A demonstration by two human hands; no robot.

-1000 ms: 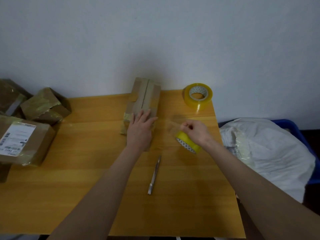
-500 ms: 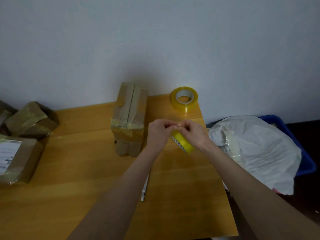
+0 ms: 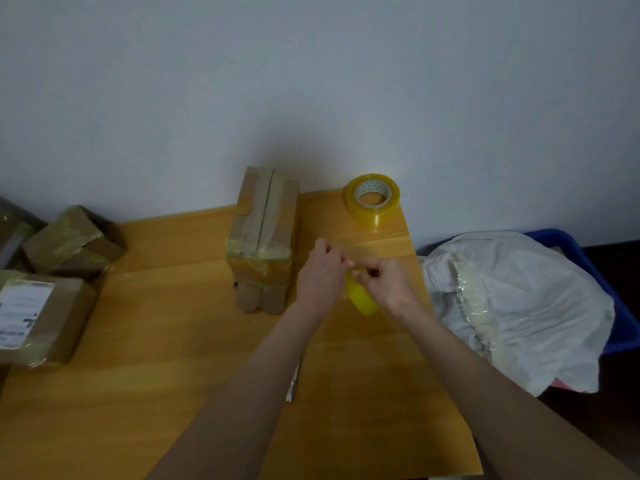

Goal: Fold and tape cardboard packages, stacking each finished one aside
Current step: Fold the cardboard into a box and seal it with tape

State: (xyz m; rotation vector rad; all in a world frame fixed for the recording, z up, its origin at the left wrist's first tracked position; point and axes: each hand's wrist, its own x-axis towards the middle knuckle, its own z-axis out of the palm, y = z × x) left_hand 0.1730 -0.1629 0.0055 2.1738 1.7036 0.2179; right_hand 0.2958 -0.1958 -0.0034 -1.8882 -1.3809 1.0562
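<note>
Desk (image 3: 173, 341): smooth wood top, low sheen. Cardboard package (image 3: 263, 216): matt brown board, glossy yellowish tape over its seams. Small tape roll (image 3: 360, 299) in my right grip (image 3: 388, 285): shiny translucent yellow plastic. Big roll (image 3: 372, 202): same. Bag (image 3: 519, 306): crinkled white plastic film. Bin (image 3: 588, 258): smooth blue plastic.

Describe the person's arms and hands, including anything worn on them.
Both are bare. The left hand and right hand wear no gloves, and no rings are visible. The left forearm and right forearm show no sleeves, watch or bands up to the frame's lower edge.
</note>
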